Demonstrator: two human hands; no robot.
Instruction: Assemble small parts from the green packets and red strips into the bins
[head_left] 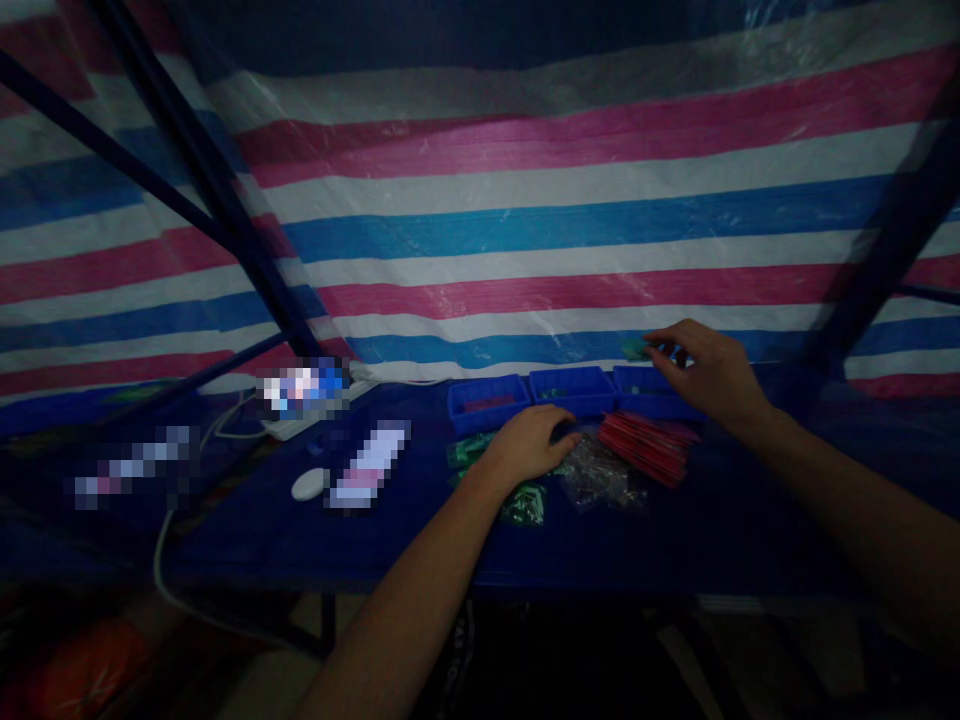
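Note:
My left hand (pixel 531 440) rests palm down on the dark blue table (pixel 262 530), its fingers curled over small green packets (pixel 469 450) and a clear plastic bag (pixel 600 478); what it grips, if anything, is hidden. My right hand (pixel 705 370) hovers over the rightmost of three blue trays (pixel 652 390), pinching a small green piece (pixel 636 349) at its fingertips. A fan of red strips (pixel 645 445) lies between the two hands. More green packets (pixel 525 503) lie near my left wrist.
Two more blue trays (pixel 489 400) (pixel 571 388) stand in a row at the back. A white round object (pixel 310 484), a power strip (pixel 300 425) and a cable (pixel 161 560) lie at the left. A striped tarpaulin (pixel 525 220) hangs behind, with dark poles (pixel 202 180) crossing it.

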